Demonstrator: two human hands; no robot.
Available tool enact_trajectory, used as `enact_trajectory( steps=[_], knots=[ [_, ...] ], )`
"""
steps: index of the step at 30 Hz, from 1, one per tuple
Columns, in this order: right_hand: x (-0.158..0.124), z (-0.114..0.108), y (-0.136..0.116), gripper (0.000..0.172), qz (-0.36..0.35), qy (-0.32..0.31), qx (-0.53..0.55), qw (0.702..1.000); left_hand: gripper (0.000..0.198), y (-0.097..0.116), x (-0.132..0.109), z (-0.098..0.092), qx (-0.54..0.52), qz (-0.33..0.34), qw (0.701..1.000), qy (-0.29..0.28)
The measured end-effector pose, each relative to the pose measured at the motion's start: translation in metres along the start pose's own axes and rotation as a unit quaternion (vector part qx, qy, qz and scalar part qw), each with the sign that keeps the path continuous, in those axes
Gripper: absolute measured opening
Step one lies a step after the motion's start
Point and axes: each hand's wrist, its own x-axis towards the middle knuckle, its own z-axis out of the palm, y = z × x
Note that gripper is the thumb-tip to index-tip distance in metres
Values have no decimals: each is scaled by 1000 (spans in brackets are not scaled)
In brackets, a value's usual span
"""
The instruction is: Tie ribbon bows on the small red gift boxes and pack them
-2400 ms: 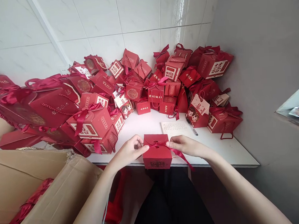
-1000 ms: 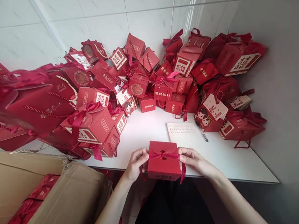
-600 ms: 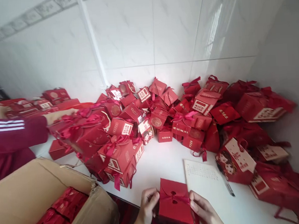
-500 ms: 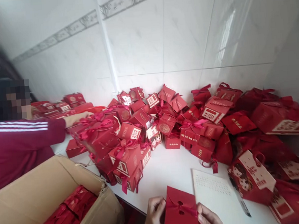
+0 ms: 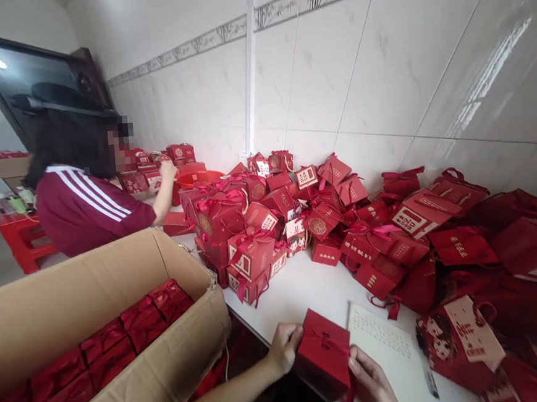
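A tiled packing room: red gift boxes (image 5: 254,251) heaped on a white counter (image 5: 303,288), carton (image 5: 124,373) alongside.

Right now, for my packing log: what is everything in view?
small red box: one, red with ribbon, table's near edge
gift boxes: many, red, piled on table along wall
table: one, white
notepad: one, white, right of small red box
carton: one, brown, open, left
packed boxes: several, red, inside carton
co-worker: one, maroon striped top, far left
left hand: one, grips small red box's left side
right hand: one, grips its right side
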Motion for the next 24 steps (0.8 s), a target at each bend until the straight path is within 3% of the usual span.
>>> enact_trajectory(
  steps=[9, 17, 24],
  knots=[
    [-3, 3, -2, 35, -49, 37, -5, 998, 61, 7, 4, -3, -25, -15, 999, -44],
    [1, 5, -26, 41, -69, 51, -129, 988, 58, 2, 16, -32, -53, -97, 979, -169],
    [3, 14, -31, 42, -52, 80, -138, 986, 53, 17, 19, -40, -91, -127, 964, -213]
  ],
)
